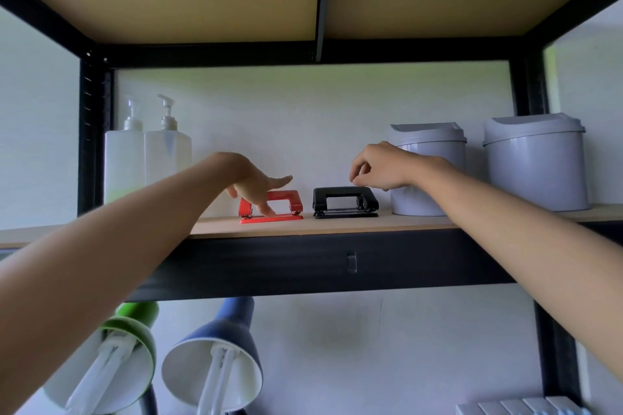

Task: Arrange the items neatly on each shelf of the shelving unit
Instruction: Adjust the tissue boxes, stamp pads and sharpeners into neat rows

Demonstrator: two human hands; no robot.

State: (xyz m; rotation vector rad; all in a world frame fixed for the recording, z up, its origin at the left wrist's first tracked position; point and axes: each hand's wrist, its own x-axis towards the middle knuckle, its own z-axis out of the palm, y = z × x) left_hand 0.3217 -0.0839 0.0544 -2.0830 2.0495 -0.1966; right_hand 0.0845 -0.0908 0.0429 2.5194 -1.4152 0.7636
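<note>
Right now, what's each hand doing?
Left hand: open, fingers touching the red punch.
Right hand: fingers curled, holding nothing, just above the black punch.

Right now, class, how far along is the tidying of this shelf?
Done, it seems: two white pump bottles stand paired at left, two grey bins at right. In hand: the left hand touches the red hole punch; the right hand hovers over the black hole punch. Left: squaring the punches; the lamps below cannot be judged.
</note>
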